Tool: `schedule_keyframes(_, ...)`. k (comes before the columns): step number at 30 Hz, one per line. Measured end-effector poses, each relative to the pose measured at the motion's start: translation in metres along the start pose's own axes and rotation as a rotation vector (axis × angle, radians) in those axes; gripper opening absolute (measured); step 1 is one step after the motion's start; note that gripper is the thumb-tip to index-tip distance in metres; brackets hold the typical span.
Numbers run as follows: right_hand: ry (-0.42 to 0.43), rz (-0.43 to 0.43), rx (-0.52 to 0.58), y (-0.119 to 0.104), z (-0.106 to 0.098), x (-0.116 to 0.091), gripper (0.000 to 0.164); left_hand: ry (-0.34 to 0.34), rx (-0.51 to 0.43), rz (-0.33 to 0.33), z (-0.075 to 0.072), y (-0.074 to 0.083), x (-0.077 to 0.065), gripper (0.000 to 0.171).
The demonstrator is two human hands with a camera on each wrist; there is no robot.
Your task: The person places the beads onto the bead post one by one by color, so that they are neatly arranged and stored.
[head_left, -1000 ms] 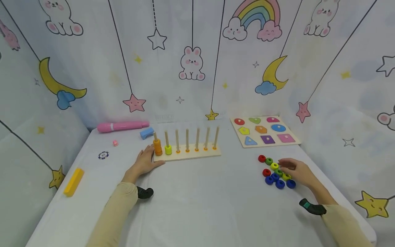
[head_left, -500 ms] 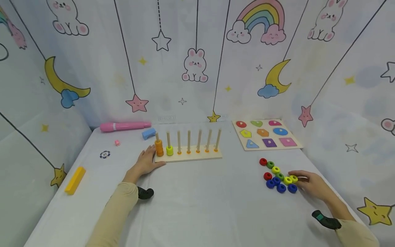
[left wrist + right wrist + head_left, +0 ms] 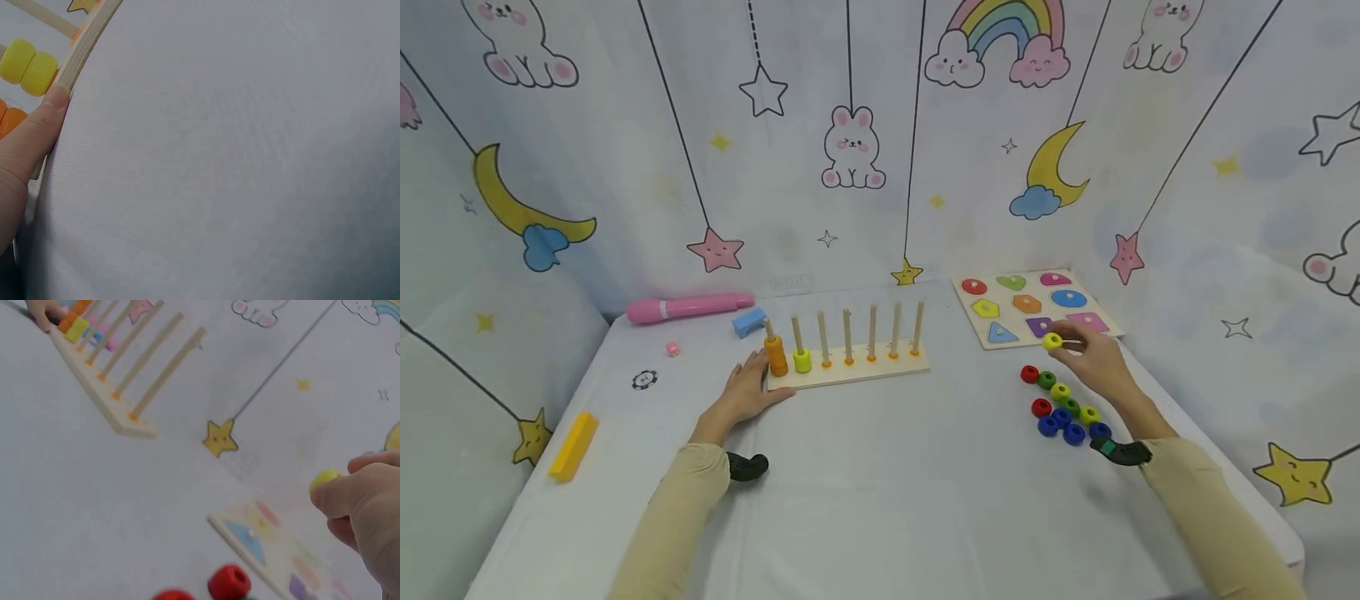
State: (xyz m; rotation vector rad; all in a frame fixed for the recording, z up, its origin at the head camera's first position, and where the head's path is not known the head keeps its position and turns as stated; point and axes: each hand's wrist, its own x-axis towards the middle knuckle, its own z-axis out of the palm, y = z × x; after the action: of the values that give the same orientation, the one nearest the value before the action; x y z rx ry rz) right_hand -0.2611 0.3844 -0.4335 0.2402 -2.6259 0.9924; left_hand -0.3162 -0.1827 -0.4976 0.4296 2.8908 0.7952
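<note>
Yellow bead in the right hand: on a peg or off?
Off: the right hand pinches the yellow bead, well apart from the wooden peg rack in the head view.

I see a pink wand (image 3: 692,307), blue block (image 3: 748,323), round chip (image 3: 644,380), yellow bar (image 3: 574,447) and shape puzzle (image 3: 1006,309) on my desk (image 3: 880,500).

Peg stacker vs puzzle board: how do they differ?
The peg stacker is long and narrow; the puzzle board is broader. The peg stacker has seven upright pegs, two carrying beads; the puzzle board holds coloured shapes. The left hand touches the peg stacker, not the puzzle board. Both have pale, wood-coloured bases.
</note>
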Motion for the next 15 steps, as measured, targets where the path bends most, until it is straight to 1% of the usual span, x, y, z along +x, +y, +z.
schedule_keyframes(3, -0.015, -0.066, 0.032, -0.025, 0.014, 0.024, 0.042, -0.007, -0.014, -0.010, 0.000, -0.001, -0.004, 0.093)
schedule_keyframes(5, -0.030, -0.102, 0.057, -0.040, 0.023, 0.035, 0.043, -0.006, -0.024, -0.011, 0.001, -0.001, -0.006, 0.093)
schedule_keyframes(8, -0.051, -0.139, 0.079, -0.063, 0.036, 0.048, 0.042, 0.012, -0.024, 0.010, 0.003, 0.000, -0.007, 0.092)
schedule_keyframes(12, -0.081, -0.151, 0.121, -0.097, 0.054, 0.064, 0.041, 0.044, -0.009, 0.035, 0.000, 0.000, -0.007, 0.091)
schedule_keyframes(15, -0.091, -0.173, 0.179, -0.122, 0.069, 0.079, 0.040, 0.038, -0.004, 0.020, -0.006, -0.002, -0.008, 0.093)
